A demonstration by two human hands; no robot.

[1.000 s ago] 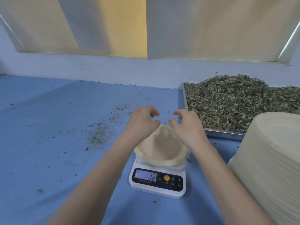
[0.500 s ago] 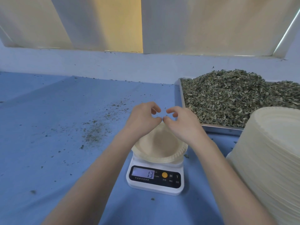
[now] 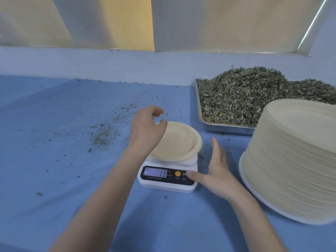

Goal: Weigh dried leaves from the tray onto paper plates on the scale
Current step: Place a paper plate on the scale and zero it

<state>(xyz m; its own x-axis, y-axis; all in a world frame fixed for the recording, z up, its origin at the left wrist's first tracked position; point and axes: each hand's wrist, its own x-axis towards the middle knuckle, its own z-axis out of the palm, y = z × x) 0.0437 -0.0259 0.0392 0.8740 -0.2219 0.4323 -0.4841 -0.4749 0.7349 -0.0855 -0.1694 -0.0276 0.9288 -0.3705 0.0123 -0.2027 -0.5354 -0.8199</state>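
Note:
A single empty paper plate [image 3: 179, 140] lies on the white digital scale [image 3: 163, 186], whose display reads 13. My left hand [image 3: 145, 130] is over the plate's left rim with loosely curled fingers, and its thumb touches the rim. My right hand [image 3: 220, 173] is beside the scale's right end with fingers straight, its thumb tip on the right side of the scale's button panel. Dried green leaves [image 3: 245, 99] are heaped in a steel tray [image 3: 227, 127] at the back right.
A tall stack of paper plates [image 3: 294, 157] stands at the right, close to my right hand and in front of the tray. Leaf crumbs [image 3: 103, 137] are scattered on the blue table left of the scale. A blue wall ledge runs along the back.
Both hands were at the plate's far rim, bending it. Now the plate lies flat, my right hand has dropped to the scale's button panel, and my left hand stays at the rim.

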